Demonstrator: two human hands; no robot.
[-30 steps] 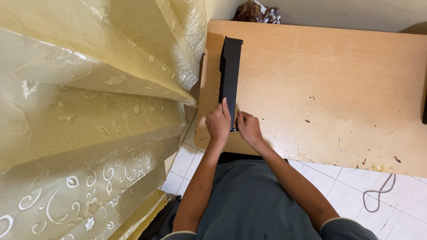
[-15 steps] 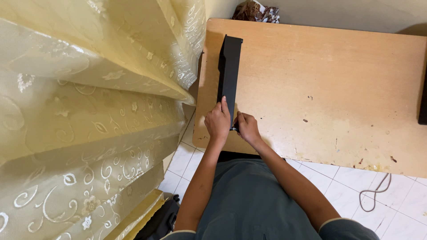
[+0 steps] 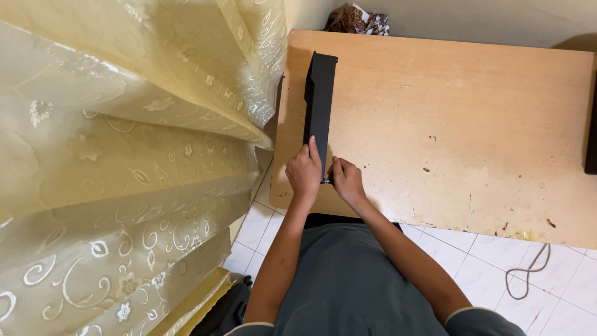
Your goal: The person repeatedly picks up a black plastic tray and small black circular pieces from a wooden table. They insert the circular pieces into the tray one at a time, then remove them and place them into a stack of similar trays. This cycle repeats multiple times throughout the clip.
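A long narrow black bar-shaped object (image 3: 319, 99) lies lengthwise on the left part of a worn wooden table (image 3: 460, 118). My left hand (image 3: 304, 172) covers its near end from the left, fingers laid over the top. My right hand (image 3: 346, 179) pinches the same near end from the right side. Both hands meet at the bar's end close to the table's front edge, and the end itself is hidden under them.
A yellow patterned curtain (image 3: 124, 155) hangs along the left, touching the table's left edge. A crumpled brown patterned cloth (image 3: 357, 18) sits at the far edge. Another black object (image 3: 591, 134) shows at the right border. A cable (image 3: 528, 274) lies on the white tiled floor.
Both hands stay on the near end of the black bar. Only slight finger shifts and a small camera movement show.
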